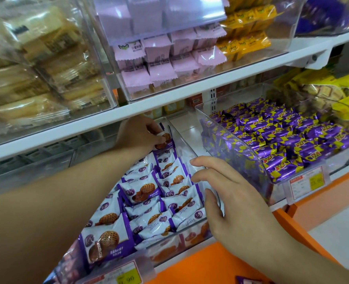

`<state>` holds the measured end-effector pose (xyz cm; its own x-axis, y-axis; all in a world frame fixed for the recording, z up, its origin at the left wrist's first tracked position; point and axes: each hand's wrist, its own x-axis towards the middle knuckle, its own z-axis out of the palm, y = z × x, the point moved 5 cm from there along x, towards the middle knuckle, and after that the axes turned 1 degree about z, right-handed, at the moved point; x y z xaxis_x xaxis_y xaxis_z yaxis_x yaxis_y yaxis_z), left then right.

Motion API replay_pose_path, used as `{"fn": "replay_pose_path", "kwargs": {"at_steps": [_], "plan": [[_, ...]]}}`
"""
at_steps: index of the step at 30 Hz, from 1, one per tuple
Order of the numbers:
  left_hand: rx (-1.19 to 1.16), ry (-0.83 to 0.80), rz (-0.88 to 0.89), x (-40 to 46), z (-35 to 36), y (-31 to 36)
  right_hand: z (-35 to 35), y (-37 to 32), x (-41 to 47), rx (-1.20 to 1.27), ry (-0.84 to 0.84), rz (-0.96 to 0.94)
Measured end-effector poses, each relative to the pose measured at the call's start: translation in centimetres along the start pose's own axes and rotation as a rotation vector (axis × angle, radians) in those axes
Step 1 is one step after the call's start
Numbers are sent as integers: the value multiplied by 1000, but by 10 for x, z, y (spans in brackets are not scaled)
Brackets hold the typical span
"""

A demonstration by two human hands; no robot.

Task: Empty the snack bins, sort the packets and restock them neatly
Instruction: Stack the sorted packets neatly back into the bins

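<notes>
A long white metal shelf board (169,99) ran slantwise just above the reaching hand, with a white slotted upright (212,97) behind it. Below the other hand lay a bright orange ledge (210,261), and to its right a pale floor (337,232), evenly lit

On the yellow price tag (316,181) at the front of the purple candy bin (271,160), "24.90" can just be read. On the price tag (128,280) below the biscuit packets (147,190), ".90" is seen. Other print is too blurred.
</notes>
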<state>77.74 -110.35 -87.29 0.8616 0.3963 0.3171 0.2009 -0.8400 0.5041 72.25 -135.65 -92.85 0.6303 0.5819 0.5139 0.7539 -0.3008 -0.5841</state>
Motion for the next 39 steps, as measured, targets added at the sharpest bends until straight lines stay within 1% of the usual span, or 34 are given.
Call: {"fn": "replay_pose_path", "kwargs": {"at_steps": [4,7,13,15,19,25,31,34,37,39], "plan": [[63,9,11,2,2,1,0,0,0,-6,-7,1],[135,-29,25,4,3,1,0,0,0,-9,-11,0],[98,-138,68,5,8,2,-1,-2,0,-14,-5,-3],[128,-126,74,6,9,-2,-1,-2,0,-20,-3,-2],[132,-33,26,5,5,-9,-1,-2,1,-24,-9,-3],[132,-110,18,4,6,-7,-1,-1,0,-28,-2,-21],[64,-113,-11,-3,3,-11,-1,0,-1,-5,34,-31],[-24,-128,-44,-22,-10,-2,-3,1,2,46,41,-38],[-63,-132,-79,-68,-30,19,-10,3,3,159,9,7],[-45,-95,-31,-108,-49,32,-20,0,0,170,-5,15]]}}
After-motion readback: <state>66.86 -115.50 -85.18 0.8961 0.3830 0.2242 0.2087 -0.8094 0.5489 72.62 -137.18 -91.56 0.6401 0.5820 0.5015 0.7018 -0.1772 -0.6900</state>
